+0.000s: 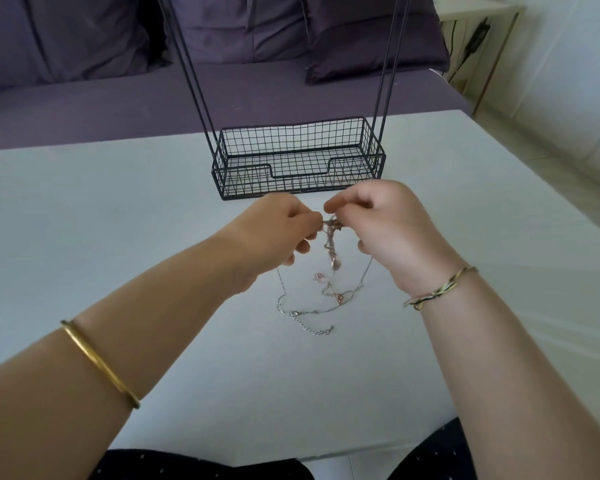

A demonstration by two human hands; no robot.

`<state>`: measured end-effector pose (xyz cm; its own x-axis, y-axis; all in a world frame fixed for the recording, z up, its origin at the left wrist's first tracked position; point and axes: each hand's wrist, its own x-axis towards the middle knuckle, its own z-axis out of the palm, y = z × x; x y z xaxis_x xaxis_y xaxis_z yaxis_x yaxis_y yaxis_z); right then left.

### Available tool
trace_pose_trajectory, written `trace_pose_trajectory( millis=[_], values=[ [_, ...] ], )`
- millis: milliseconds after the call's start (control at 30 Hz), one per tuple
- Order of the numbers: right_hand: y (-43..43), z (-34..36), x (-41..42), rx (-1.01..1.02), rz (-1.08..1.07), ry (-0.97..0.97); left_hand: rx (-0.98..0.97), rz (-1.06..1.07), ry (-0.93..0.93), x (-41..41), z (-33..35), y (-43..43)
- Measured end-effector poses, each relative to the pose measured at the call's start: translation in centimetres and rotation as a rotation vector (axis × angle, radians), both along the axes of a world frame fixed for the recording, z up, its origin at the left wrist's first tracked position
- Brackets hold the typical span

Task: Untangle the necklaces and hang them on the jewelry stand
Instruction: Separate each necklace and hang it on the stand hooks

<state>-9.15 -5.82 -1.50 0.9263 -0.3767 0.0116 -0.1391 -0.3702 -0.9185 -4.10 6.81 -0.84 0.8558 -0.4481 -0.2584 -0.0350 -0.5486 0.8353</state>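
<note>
**Head view: both hands on the knot, just short of the stand**

Nearest you, well back from the jewelry stand (pixel 243 183), dark dotted fabric (pixel 201 464) shows at the table (pixel 118 220) edge. Your forearms reach toward the stand: gold bangle (pixel 97 362) on the left, braided cord bracelet (pixel 437 289) on the right wrist.

Btwn you and the stand, the loose ends of the necklaces (pixel 331 226) lie on the table: silver extender chain (pixel 309 323) w/ clasp, thin silver strands, and a rose-gold bit closer to the stand. A pink pendant (pixel 321 277) dangles just above them.

Your left hand (pixel 278 230) and right hand (pixel 388 226) are held up just in front of the stand's basket, almost touching. Left fingers are curled, thumb and fingertips pinching the tangled clump from its side. Right thumb and forefinger pinch the same clump from the other side, remaining fingers curled in. Strands hang from the clump to the table.

The stand is a black wire basket w/ two pairs of rods rising out of frame. Beyond it: purple sofa (pixel 118 109) w/ cushions (pixel 361 39).
</note>
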Motion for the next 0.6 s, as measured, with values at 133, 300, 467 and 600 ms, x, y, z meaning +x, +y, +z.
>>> trace_pose_trajectory(
  millis=[133, 300, 467, 600],
  values=[
    [0.0, -0.3, 0.4, -0.131, -0.098, -0.175, 0.105, -0.084, -0.092, -0.2, 0.0, 0.0],
    [0.0, -0.4, 0.6, 0.164, -0.188, -0.182, 0.137, -0.111, -0.139, -0.2, 0.6, 0.0],
    [0.2, 0.4, 0.4, 0.638, -0.094, -0.108, 0.131, -0.111, -0.206, -0.1, 0.6, -0.2],
    [0.1, 0.5, 0.1, 0.421, -0.012, 0.046, -0.070, 0.076, -0.010, 0.5, 0.1, 0.2]
  ],
)
